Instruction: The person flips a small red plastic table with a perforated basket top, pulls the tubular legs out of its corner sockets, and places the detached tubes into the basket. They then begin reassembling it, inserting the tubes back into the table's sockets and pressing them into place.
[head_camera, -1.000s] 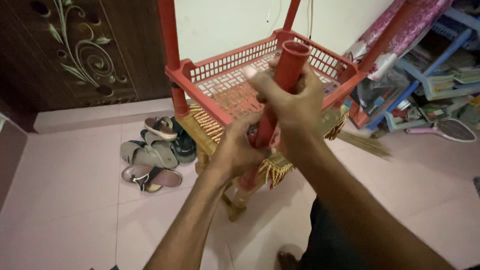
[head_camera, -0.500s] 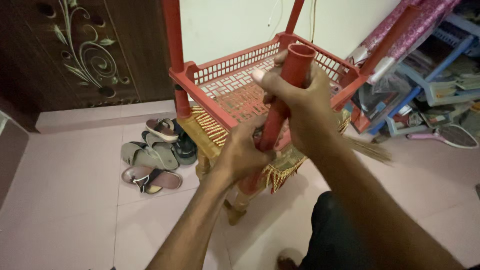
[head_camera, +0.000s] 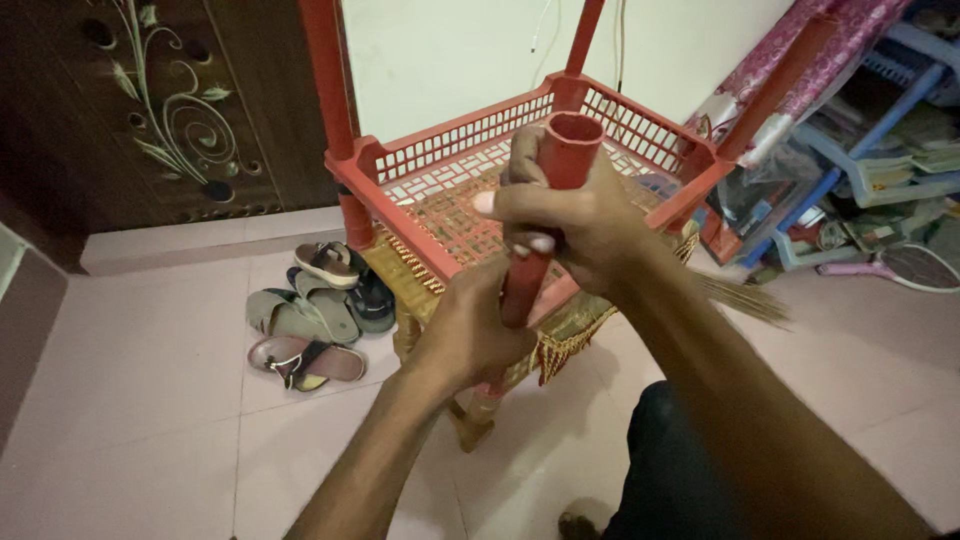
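Both hands grip a red plastic tube (head_camera: 553, 205) upright over the red basket shelf (head_camera: 450, 200): right hand (head_camera: 570, 215) near its open top, left hand (head_camera: 470, 330) lower. Since a second ago the tube has barely shifted. Sandals (head_camera: 310, 320) lie beside.

Both bare forearms reach forward and converge on the red tube (head_camera: 545, 220), which stands tilted slightly. The right hand (head_camera: 570, 220) wraps the tube just below its open top, fingers (head_camera: 520, 205) curled across the front, thumb hidden behind. The left hand (head_camera: 475, 325) grips the same tube lower down, directly beneath the right hand and nearly touching it, knuckles upward, wrist bent slightly
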